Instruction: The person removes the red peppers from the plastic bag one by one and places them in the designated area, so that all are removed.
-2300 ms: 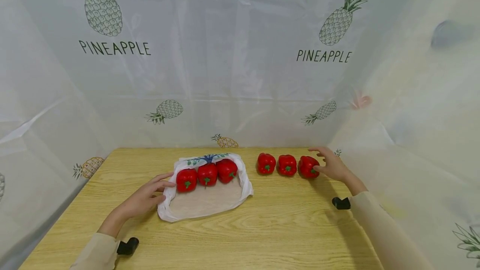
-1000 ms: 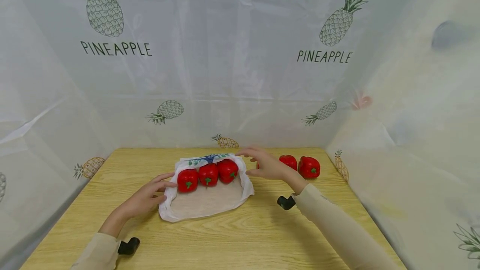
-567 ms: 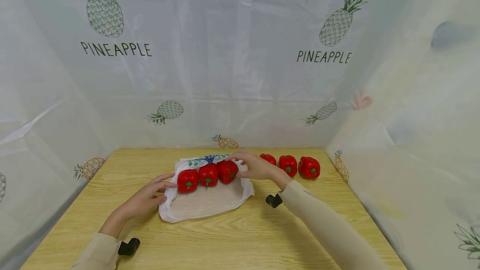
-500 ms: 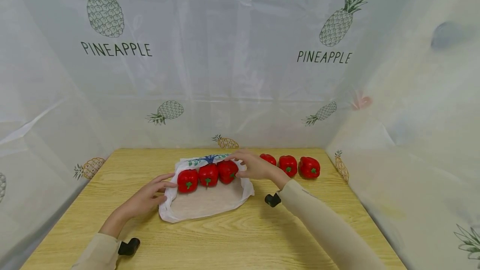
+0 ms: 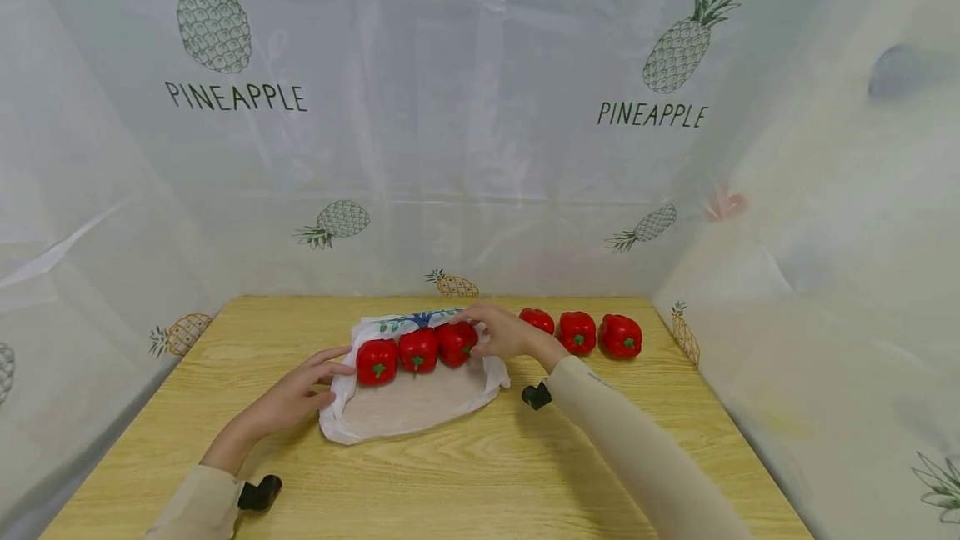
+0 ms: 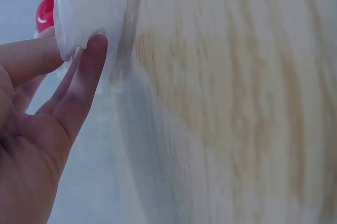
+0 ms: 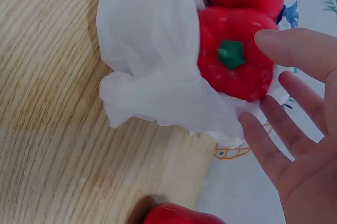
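Note:
In the head view, a white plastic bag with a blue and green print lies spread on the table, three red bell peppers in a row along its far side. My left hand is at the bag's left edge; the left wrist view shows thumb and fingers pinching the thin white rim. My right hand holds the rightmost bell pepper in the bag. Close up in the right wrist view, the thumb lies over this pepper beside its green stem, and the fingertips are at its side.
Right of the bag, three more red bell peppers stand in a row: one partly hidden behind my right wrist, a middle one and a far right one. A pineapple-print curtain hangs behind the wooden table.
My right hand has left the far right pepper on the table, moved left and come around the rightmost pepper in the bag. My left hand has stayed at the bag's edge.

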### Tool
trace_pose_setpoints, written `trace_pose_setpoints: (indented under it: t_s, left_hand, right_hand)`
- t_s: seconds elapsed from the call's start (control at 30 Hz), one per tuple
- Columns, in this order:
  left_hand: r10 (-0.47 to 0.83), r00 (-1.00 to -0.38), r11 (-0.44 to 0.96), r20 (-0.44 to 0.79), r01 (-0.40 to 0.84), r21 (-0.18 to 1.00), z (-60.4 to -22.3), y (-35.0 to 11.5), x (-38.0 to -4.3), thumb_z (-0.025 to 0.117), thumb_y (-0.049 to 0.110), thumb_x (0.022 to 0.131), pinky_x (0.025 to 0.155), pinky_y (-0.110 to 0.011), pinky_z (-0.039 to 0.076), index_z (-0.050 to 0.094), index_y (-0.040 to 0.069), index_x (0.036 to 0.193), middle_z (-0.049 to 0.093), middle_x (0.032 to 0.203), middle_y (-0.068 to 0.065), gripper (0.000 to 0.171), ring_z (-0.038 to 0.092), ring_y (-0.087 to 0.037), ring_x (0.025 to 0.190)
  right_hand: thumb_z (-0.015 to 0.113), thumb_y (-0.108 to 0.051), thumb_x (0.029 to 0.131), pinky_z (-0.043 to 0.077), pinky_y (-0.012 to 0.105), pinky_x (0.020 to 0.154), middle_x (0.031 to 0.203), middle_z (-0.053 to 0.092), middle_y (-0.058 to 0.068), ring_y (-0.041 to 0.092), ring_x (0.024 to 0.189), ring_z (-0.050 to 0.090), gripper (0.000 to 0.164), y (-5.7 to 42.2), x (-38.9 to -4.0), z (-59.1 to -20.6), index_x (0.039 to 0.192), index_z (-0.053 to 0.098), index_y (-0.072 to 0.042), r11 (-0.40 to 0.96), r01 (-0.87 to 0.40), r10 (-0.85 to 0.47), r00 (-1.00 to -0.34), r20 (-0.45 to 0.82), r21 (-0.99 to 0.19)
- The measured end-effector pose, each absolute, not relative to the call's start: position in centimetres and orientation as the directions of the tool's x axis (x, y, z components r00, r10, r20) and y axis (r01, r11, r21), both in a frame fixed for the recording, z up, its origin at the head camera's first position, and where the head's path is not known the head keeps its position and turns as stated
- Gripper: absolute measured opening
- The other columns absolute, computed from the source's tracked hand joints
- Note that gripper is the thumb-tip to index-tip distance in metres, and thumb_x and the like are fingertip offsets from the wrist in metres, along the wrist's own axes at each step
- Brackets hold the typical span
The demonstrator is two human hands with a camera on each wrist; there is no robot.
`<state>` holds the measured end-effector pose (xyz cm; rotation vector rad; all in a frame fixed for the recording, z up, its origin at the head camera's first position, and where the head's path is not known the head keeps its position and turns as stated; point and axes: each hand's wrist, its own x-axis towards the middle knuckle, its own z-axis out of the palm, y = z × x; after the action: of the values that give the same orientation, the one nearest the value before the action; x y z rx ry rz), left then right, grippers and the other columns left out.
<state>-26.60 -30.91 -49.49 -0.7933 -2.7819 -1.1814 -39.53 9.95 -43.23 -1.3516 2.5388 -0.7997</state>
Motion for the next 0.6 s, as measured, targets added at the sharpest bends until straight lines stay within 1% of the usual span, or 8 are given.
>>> trace_pose_setpoints:
  t_s: [0.17, 0.27, 0.33, 0.47, 0.6]
  left_hand:
    - [0.461, -0.856, 0.566, 0.231, 0.485, 0.666, -49.33, -31.07, -26.55, 0.068, -0.003, 0.100, 0.099, -0.025, 0.052, 0.068, 0.008, 0.138, 0.036, 0.167, -0.020, 0.039, 0.056, -0.040, 0.131]
    - [0.469, -0.848, 0.558, 0.247, 0.501, 0.661, -49.34, -31.11, -26.51, 0.068, -0.003, 0.101, 0.098, -0.024, 0.052, 0.068, 0.008, 0.138, 0.037, 0.166, -0.022, 0.039, 0.057, -0.042, 0.130]
    - [0.470, -0.846, 0.553, 0.250, 0.503, 0.664, -49.38, -31.05, -26.52, 0.068, -0.002, 0.101, 0.098, -0.023, 0.051, 0.068, 0.009, 0.138, 0.037, 0.166, -0.021, 0.039, 0.057, -0.041, 0.130]
    - [0.482, -0.841, 0.545, 0.246, 0.508, 0.667, -49.45, -30.95, -26.61, 0.067, -0.001, 0.102, 0.099, -0.027, 0.053, 0.067, 0.008, 0.139, 0.035, 0.166, -0.023, 0.038, 0.057, -0.041, 0.131]
    - [0.473, -0.853, 0.558, 0.219, 0.483, 0.675, -49.23, -30.99, -26.47, 0.066, -0.001, 0.102, 0.101, -0.037, 0.054, 0.067, 0.008, 0.139, 0.034, 0.167, -0.021, 0.038, 0.056, -0.044, 0.132]
  right_hand:
    - [0.080, -0.001, 0.091, 0.052, 0.056, 0.106, 0.152, 0.058, 0.010, 0.031, 0.135, 0.055, 0.061, 9.63, -39.84, -43.56, 0.148, 0.061, -0.008, 0.462, -0.719, -0.803, -0.587, 0.099, -0.519]
    - [0.078, 0.001, 0.090, 0.052, 0.055, 0.106, 0.152, 0.057, 0.010, 0.032, 0.136, 0.054, 0.061, 9.55, -40.05, -43.69, 0.148, 0.061, -0.008, 0.464, -0.721, -0.806, -0.585, 0.093, -0.516]
    - [0.075, 0.004, 0.089, 0.053, 0.055, 0.106, 0.153, 0.056, 0.011, 0.032, 0.138, 0.052, 0.061, 9.56, -40.18, -43.79, 0.148, 0.061, -0.008, 0.464, -0.718, -0.807, -0.584, 0.085, -0.518]
    - [0.071, 0.007, 0.086, 0.055, 0.049, 0.102, 0.154, 0.053, 0.010, 0.029, 0.137, 0.051, 0.065, 9.68, -40.36, -44.00, 0.148, 0.062, -0.011, 0.486, -0.716, -0.805, -0.589, 0.062, -0.501]
    - [0.071, 0.009, 0.085, 0.057, 0.040, 0.093, 0.152, 0.054, 0.010, 0.026, 0.131, 0.051, 0.068, 9.54, -40.52, -44.22, 0.149, 0.062, -0.012, 0.494, -0.740, -0.810, -0.583, 0.069, -0.456]
